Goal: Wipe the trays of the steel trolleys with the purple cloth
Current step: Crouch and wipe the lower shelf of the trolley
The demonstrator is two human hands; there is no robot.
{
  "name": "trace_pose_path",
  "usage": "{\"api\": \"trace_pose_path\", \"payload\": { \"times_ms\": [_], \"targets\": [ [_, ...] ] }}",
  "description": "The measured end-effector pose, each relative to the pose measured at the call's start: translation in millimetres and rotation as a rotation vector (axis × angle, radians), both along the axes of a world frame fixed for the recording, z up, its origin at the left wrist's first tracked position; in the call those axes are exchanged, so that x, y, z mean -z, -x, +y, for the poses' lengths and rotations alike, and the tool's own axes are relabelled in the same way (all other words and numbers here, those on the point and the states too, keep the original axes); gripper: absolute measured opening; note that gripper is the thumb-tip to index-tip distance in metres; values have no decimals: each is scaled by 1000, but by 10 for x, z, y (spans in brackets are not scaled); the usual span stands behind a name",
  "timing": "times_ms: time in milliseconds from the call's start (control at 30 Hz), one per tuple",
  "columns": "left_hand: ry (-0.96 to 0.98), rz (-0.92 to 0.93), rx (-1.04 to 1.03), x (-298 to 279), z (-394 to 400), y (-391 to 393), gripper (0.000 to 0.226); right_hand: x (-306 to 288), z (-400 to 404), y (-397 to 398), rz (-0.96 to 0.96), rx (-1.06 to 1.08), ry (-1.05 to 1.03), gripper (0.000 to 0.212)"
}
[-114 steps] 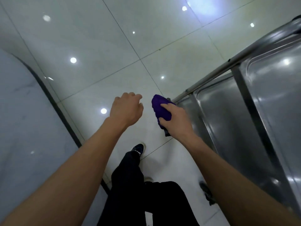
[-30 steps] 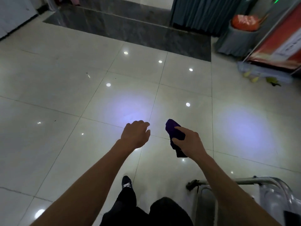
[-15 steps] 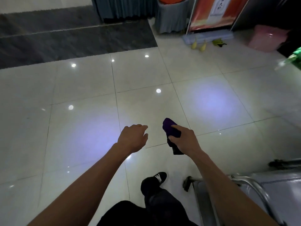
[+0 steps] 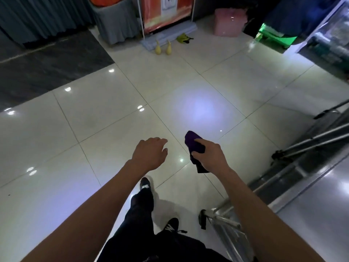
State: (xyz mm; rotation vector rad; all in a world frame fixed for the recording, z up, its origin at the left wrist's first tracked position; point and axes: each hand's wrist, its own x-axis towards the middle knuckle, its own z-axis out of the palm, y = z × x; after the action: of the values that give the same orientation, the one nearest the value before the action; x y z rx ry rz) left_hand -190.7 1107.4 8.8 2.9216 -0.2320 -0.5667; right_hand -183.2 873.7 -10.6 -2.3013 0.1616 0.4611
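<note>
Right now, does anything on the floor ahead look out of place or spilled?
No spill shows on the pale floor tiles. Some loose things lie at the foot of the orange sign: two small yellow pear-shaped objects and a crumpled yellow-green item, beside a pale blue roll. I cannot tell what they are.

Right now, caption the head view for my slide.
Right hand grips purple cloth above tiled floor, left hand empty, steel trolley alongside.

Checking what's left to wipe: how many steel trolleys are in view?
2: one trolley under the right forearm, another trolley at right edge. Both cropped; more may be hidden.
</note>
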Motion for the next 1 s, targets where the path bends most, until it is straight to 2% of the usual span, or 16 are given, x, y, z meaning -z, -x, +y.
{"api": "trace_pose_path", "payload": {
  "times_ms": [300,467,600,767,1000],
  "targets": [
    [112,87,146,289,-362,-1874,48,114,-567,-1273,68,202,108,55],
    [97,74,331,203,-921,-2880,47,45,-1098,-1676,90,345,187,54],
    [99,78,487,187,-1564,-3345,46,84,-1550,-1758,122,486,163,57],
    [39,81,732,230,-2877,-3942,47,256,-2393,-1925,126,697,120,58],
    [-39,66,1043,120,-4433,-4238,46,254,-3349,-1988,83,988,-9,57]
  ]
}}
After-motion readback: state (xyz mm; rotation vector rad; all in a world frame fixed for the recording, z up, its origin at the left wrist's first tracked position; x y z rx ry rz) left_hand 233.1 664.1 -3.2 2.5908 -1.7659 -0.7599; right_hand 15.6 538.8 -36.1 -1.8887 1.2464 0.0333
